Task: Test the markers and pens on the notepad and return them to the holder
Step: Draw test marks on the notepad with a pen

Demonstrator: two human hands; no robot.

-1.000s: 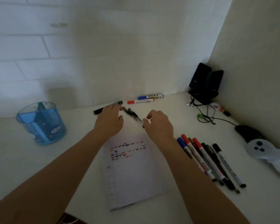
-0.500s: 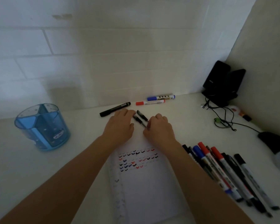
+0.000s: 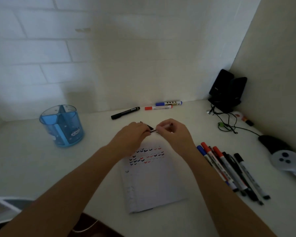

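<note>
Pen [image 3: 150, 130]: small, dark, held in the air just past the far edge of the notepad [image 3: 152, 183]. Left hand [image 3: 132, 134] curled round one end, right hand [image 3: 174, 134] pinching the other, so both hands are closed on it. Looks like the cap step; can't tell if it's coming off or going on. If off, next is a short stroke on the notepad's free lower part, since its top already has rows of black, blue and red ticks. If on, carry it to the holder [image 3: 61, 125].

Holder: blue, divided, well left of the notepad, looks empty from here. Needs a long leftward reach and an upright drop into a compartment.

Row of markers [image 3: 229, 173] just right of the notepad, caps red, blue, black. Three more beyond it by the wall [image 3: 143, 57]: black marker [image 3: 125, 113], red marker [image 3: 158, 107], blue marker [image 3: 168, 103].

Bench [image 3: 24, 168] white and dim. White brick wall behind. Corner right of the notepad: black speakers [image 3: 227, 89], cable [image 3: 226, 124], white controller [image 3: 287, 162].
</note>
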